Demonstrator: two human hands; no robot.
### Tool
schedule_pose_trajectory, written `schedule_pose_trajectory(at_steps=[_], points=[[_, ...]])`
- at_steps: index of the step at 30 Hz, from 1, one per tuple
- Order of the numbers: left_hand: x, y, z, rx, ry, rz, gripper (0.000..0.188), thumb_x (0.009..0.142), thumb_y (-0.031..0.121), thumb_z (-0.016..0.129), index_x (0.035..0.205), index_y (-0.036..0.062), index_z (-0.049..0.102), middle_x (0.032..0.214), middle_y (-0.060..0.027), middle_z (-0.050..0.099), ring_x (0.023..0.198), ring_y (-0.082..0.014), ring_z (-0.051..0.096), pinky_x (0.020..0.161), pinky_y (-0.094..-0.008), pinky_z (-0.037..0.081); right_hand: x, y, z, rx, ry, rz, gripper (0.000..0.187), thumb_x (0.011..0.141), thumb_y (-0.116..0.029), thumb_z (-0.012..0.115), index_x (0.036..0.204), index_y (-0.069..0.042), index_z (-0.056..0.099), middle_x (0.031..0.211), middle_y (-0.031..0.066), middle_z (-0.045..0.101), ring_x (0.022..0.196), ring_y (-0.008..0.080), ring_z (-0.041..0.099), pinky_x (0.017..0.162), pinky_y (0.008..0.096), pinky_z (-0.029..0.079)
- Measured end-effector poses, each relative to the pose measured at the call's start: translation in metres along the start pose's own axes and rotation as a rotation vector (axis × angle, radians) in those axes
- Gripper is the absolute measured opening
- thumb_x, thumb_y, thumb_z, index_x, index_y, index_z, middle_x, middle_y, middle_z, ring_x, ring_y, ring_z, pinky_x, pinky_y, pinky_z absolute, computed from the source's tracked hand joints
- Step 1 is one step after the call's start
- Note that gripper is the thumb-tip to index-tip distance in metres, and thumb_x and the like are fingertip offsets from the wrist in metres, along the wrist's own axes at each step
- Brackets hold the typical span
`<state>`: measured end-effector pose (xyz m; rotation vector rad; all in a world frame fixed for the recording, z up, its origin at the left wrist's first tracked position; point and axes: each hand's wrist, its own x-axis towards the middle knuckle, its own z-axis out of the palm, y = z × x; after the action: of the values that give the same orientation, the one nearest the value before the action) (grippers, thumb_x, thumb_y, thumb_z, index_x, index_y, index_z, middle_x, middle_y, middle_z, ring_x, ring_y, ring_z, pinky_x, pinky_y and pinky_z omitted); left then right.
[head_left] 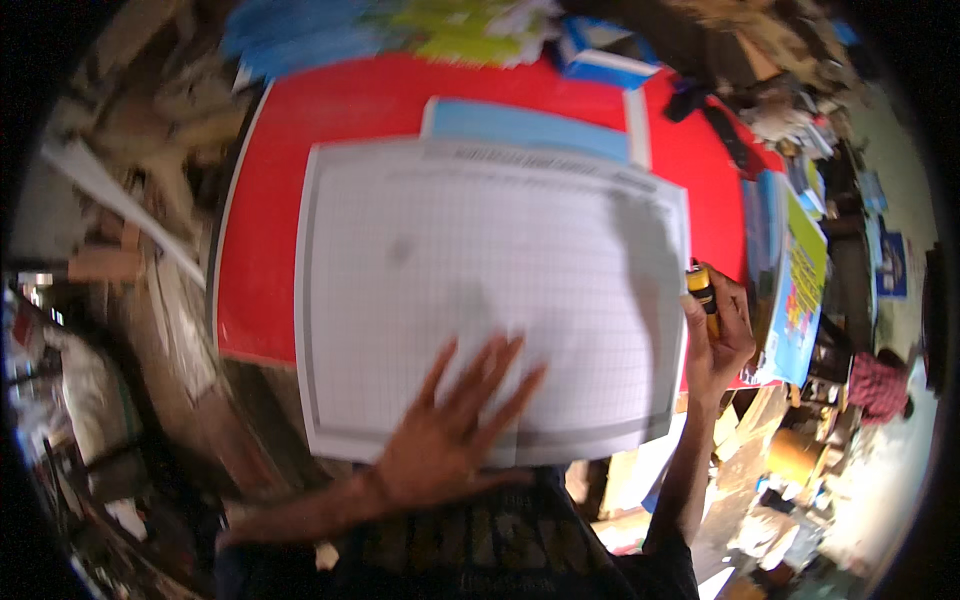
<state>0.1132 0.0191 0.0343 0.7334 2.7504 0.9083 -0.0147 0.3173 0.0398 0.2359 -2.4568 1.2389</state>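
Observation:
A large white sheet (480,250) with a fine printed grid and a grey border lies on a red tabletop (265,230). Over its near edge my left hand (450,430) is spread, slightly blurred, fingers apart and nothing in it; whether it touches the paper I cannot tell. Beside the sheet's right edge my right hand (725,330) grips a small yellow and black tool (702,290), its kind unclear. From under the sheet's far edge a light blue sheet (530,125) sticks out. Shadows fall across the paper.
Colourful books (800,290) are stacked at the table's right edge. A blue box (605,52), blue and green material (310,35) and a dark strap-like object (722,130) lie at the far side. Wood pieces (185,330) clutter the left. A person in a red checked shirt (878,387) is far right.

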Motion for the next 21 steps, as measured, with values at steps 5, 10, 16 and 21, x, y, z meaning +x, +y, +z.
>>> schedule_pose_trajectory(at_steps=[5, 10, 16, 21], points=[[-0.019, 0.009, 0.012, 0.365, -0.008, 0.082, 0.078, 0.086, 0.025, 0.076, 0.157, 0.0142, 0.045, 0.158, -0.0239, 0.042, 0.149, -0.0379, 0.039, 0.119, -0.0574, 0.035, 0.018, 0.073, -0.038, -0.180, 0.302, 0.100, 0.034, 0.091, -0.011, 0.081, 0.121, 0.003, 0.074, 0.091, -0.0002, 0.059, 0.080, 0.0080, 0.052, 0.067, 0.0224, 0.040], [0.005, 0.002, -0.055, 0.108, -0.490, 0.101, 0.075, 0.088, 0.025, 0.077, 0.153, 0.0057, 0.046, 0.158, -0.0240, 0.043, 0.145, -0.0394, 0.047, 0.120, -0.0573, 0.038, 0.016, 0.063, -0.019, 0.180, 0.325, 0.175, 0.036, 0.092, -0.012, 0.081, 0.120, 0.009, 0.072, 0.086, -0.0031, 0.058, 0.078, 0.0059, 0.047, 0.067, 0.0220, 0.035], [0.046, 0.031, -0.126, 0.447, -0.459, 0.215, 0.040, 0.094, 0.016, 0.069, 0.133, 0.0106, 0.062, 0.122, -0.0128, 0.072, 0.092, -0.0274, 0.077, 0.087, -0.0485, 0.061, 0.006, 0.073, -0.028, 0.270, 0.358, 0.235, 0.036, 0.089, -0.014, 0.084, 0.117, 0.007, 0.074, 0.092, 0.0020, 0.064, 0.084, 0.0074, 0.056, 0.072, 0.0227, 0.043], [0.025, 0.078, -0.217, 0.712, 0.120, -0.072, 0.029, 0.085, 0.018, 0.074, 0.114, 0.0157, 0.074, 0.114, -0.0119, 0.072, 0.101, -0.0236, 0.073, 0.092, -0.0446, 0.054, 0.008, 0.071, -0.021, 0.265, 0.374, 0.236, 0.036, 0.089, -0.015, 0.083, 0.117, 0.006, 0.074, 0.093, 0.0039, 0.066, 0.085, 0.0106, 0.058, 0.075, 0.0254, 0.045]])
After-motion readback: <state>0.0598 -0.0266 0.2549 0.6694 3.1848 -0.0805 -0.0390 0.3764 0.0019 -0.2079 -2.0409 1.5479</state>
